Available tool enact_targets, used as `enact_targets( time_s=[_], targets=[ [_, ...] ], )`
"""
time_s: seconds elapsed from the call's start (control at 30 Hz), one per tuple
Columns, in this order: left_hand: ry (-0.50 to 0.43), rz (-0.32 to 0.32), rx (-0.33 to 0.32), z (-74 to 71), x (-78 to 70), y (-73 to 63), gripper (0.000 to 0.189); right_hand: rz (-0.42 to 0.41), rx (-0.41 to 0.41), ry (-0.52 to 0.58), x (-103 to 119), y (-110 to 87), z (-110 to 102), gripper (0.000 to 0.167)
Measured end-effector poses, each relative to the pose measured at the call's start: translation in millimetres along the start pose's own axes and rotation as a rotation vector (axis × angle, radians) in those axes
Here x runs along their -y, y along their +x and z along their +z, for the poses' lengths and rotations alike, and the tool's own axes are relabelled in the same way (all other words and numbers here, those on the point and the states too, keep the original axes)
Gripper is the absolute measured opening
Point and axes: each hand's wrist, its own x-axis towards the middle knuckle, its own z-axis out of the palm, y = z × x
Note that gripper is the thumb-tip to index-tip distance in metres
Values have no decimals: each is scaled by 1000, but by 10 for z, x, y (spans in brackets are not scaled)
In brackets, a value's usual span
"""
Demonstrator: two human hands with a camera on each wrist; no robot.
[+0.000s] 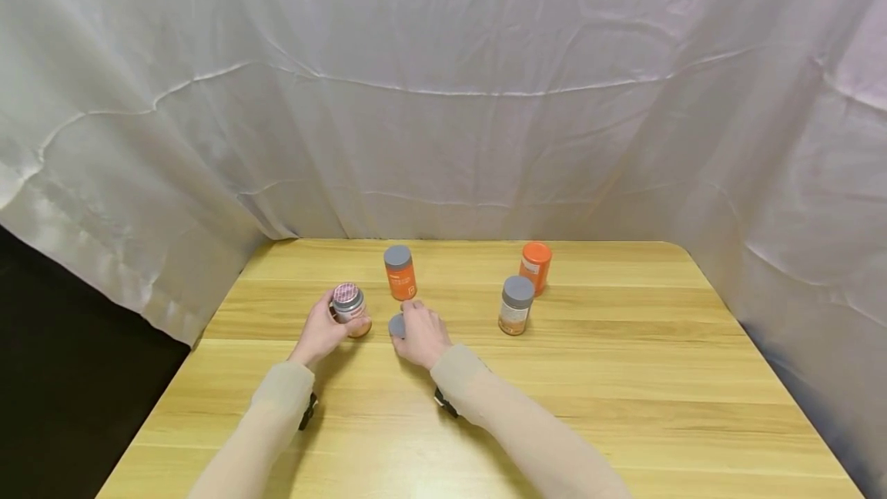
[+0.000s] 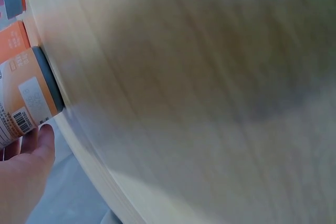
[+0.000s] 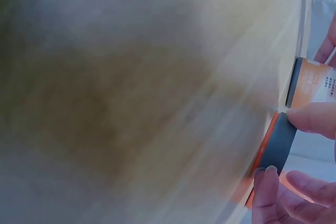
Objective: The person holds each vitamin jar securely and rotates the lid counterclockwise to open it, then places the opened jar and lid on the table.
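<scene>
My left hand (image 1: pixel 324 333) grips a small jar (image 1: pixel 351 309) with a pink patterned top, thumb and fingers on its sides. The jar stands on the table; in the left wrist view its orange-and-white label (image 2: pixel 23 93) shows a barcode above a dark grey base. To its right, my right hand (image 1: pixel 423 335) pinches a flat round grey lid (image 1: pixel 396 326) low at the tabletop. The right wrist view shows thumb and fingertips at opposite sides of the lid (image 3: pixel 278 142), with an orange edge along its table side.
Just behind the hands stands an orange jar (image 1: pixel 400 274) with a grey lid. Farther right are a grey-lidded jar (image 1: pixel 516 306) with a pale and orange body and an all-orange jar (image 1: pixel 536 266). A grey curtain (image 1: pixel 478 145) hangs behind the wooden table (image 1: pixel 624 376).
</scene>
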Motion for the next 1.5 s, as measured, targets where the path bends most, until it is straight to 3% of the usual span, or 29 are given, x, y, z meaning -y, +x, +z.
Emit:
enact_targets(
  time_s=[0.6,0.87,1.03,1.3,1.5],
  targets=[
    [45,10,-22,6,-25,-11,79,-10,-22,62,-10,-26,22,43],
    [26,6,-29,12,-25,-14,80,-6,-27,63,-46,-20,29,45],
    [-15,41,-28,-11,-47,-4,86,1,-39,86,-64,-40,-39,50],
    [-27,101,-76,-57,-230,-23,97,-38,-94,88,-158,-55,-185,49],
    [32,167,-114,-54,-436,-27,96,-49,-86,95,-200,-67,-328,51]
  ],
)
